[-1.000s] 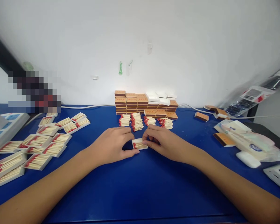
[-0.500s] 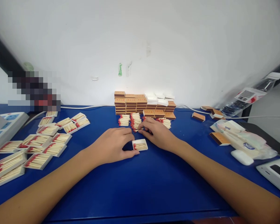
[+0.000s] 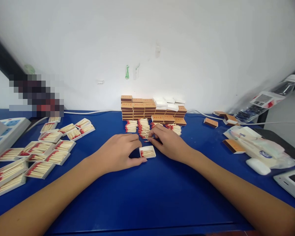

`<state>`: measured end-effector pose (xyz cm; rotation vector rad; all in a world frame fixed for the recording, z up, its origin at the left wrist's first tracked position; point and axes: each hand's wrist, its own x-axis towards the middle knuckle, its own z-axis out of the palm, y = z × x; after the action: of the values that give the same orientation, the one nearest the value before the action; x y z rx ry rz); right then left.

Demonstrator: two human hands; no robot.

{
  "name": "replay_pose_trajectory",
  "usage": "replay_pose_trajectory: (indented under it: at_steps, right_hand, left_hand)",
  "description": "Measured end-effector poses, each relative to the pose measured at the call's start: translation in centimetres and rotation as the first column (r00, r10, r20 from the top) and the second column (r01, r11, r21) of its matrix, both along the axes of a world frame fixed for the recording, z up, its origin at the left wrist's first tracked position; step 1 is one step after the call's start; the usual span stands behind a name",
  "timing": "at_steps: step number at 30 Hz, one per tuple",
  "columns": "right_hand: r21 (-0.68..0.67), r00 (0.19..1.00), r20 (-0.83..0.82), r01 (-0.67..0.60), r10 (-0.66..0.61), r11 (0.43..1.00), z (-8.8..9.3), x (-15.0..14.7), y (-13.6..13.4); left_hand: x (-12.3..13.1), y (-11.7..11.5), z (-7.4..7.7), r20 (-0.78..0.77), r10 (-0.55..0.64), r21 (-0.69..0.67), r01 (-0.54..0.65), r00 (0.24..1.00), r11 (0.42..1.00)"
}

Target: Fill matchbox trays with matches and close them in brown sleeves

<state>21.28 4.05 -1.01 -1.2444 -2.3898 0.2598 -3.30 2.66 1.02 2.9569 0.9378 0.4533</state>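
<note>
My left hand (image 3: 120,152) rests on the blue table, thumb and fingers curled round the left end of a small white matchbox tray (image 3: 151,153). A few red-headed matches lie inside that tray. Just behind it, my right hand (image 3: 168,142) pinches a match (image 3: 146,141) between thumb and fingertips, its red head pointing left. Loose match piles (image 3: 143,127) lie beyond my fingers, partly hidden by the right hand. Behind them stands a stack of orange-brown matchboxes (image 3: 139,106) with several white trays (image 3: 161,104) on top.
Match-filled trays (image 3: 40,169) spread over the left side, near a white power strip (image 3: 14,127). At right are loose matchboxes (image 3: 210,123), a tissue pack (image 3: 258,147), a white rounded case (image 3: 258,166), a white device (image 3: 291,183) and a plastic bottle (image 3: 265,98). A cable runs along the wall.
My right hand has drawn slightly right and toward me, away from the pile, with a match now showing at its fingertips. The left hand and tray stay in place.
</note>
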Motion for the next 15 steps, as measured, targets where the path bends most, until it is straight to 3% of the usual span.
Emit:
replay_pose_trajectory:
  at_steps: [9, 15]
  right_hand:
    - [-0.054, 1.000, 0.001, -0.031, 0.031, 0.998, 0.44, 0.53, -0.10]
    - [-0.097, 0.998, 0.055, 0.022, -0.017, 0.995, 0.78, 0.46, -0.23]
  left_hand:
    - [-0.09, -0.05, 0.21, -0.009, 0.000, 0.016, 0.000, 1.000, 1.000]
    - [-0.05, -0.01, 0.28, -0.015, 0.006, 0.009, -0.006, 1.000, 1.000]
